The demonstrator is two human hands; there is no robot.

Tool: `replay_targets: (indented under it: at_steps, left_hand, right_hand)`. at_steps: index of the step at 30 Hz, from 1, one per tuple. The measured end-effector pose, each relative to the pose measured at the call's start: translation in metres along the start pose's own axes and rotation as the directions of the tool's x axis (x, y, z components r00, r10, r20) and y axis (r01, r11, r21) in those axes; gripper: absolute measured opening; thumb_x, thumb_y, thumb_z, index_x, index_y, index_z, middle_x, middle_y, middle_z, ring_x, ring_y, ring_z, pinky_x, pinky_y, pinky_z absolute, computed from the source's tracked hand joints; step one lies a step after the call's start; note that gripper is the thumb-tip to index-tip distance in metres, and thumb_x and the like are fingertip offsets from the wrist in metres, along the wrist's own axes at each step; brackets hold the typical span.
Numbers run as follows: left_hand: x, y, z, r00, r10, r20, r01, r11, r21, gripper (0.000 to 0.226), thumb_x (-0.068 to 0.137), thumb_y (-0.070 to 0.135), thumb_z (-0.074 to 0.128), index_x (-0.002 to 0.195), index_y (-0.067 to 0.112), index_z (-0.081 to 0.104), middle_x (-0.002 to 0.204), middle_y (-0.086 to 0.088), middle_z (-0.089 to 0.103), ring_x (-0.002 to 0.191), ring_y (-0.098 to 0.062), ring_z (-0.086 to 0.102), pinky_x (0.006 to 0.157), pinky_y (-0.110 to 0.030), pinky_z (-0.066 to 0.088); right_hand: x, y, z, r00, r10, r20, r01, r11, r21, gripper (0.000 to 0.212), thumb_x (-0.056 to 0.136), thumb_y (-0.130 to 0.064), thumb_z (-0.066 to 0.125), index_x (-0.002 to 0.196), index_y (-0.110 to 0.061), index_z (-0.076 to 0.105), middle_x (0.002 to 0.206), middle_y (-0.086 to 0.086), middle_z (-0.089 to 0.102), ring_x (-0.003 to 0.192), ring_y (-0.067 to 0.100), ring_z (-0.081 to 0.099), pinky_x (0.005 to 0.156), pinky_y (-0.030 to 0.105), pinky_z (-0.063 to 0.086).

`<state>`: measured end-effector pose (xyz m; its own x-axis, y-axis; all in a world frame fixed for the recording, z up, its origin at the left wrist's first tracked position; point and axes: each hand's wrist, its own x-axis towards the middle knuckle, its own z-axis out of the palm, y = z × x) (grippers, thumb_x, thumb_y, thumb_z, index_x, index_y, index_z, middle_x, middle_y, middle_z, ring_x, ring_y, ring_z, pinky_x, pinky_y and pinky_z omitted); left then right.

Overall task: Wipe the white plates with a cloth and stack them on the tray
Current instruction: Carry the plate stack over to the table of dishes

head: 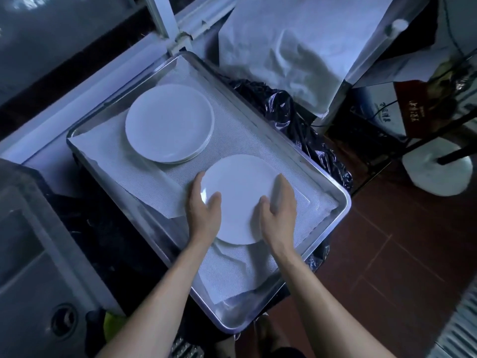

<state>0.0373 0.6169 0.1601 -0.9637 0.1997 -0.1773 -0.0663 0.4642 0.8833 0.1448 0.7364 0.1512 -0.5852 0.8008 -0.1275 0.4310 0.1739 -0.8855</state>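
There is 1 view, from a wide-angle camera worn on the person's head. It looks steeply down and slightly forward, close over a rectangular metal tray (333, 229) lined with white mesh cloth, which runs diagonally across the middle of the frame. Both bare forearms enter from the bottom edge. The wide lens bends the surroundings at the borders, where reddish-brown floor tiles (392, 254) show at the right.
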Motion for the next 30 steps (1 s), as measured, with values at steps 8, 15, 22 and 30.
replay_targets:
  at_steps: [8,15,22,30]
  left_hand:
    - [0.0,0.017,-0.007,0.99,0.093,0.108,-0.105,0.988,0.11,0.07,0.087,0.003,0.063,0.151,0.021,0.042,0.144,0.011,0.047,0.133,-0.012,0.044,0.109,-0.024,0.034]
    - [-0.016,0.045,-0.019,0.975,0.185,0.121,-0.193,0.979,0.063,0.064,0.087,0.01,0.065,0.147,0.025,0.049,0.137,0.012,0.057,0.12,0.002,0.049,0.098,-0.002,0.03]
    - [-0.056,0.055,-0.022,0.971,0.196,0.136,-0.197,0.98,-0.007,0.067,0.091,0.011,0.068,0.152,0.022,0.045,0.15,0.007,0.049,0.13,0.003,0.043,0.104,-0.001,0.028]
    - [-0.108,0.077,-0.012,0.903,0.301,0.307,-0.311,0.95,-0.018,0.067,0.091,0.013,0.07,0.152,0.022,0.045,0.15,0.005,0.048,0.122,0.009,0.04,0.096,0.002,0.025]
  right_hand:
    - [-0.009,-0.008,-0.011,0.996,0.06,-0.061,-0.056,0.997,0.058,0.065,0.096,-0.025,0.055,0.156,-0.019,0.031,0.156,-0.012,0.033,0.146,0.006,0.026,0.123,0.038,0.02]
    - [-0.025,-0.039,-0.031,0.975,0.072,-0.21,-0.052,0.994,0.098,0.062,0.094,-0.025,0.06,0.152,-0.017,0.04,0.157,-0.004,0.038,0.146,0.012,0.03,0.122,0.041,0.025]
    - [-0.061,-0.055,-0.06,0.953,0.001,-0.303,0.014,0.999,0.048,0.053,0.093,-0.017,0.063,0.145,-0.014,0.05,0.148,0.0,0.048,0.14,0.014,0.039,0.119,0.04,0.031]
    - [-0.121,-0.05,-0.112,0.878,-0.027,-0.478,0.039,0.999,0.016,0.051,0.088,-0.008,0.061,0.133,-0.029,0.053,0.13,-0.04,0.044,0.126,-0.01,0.041,0.107,0.01,0.026]
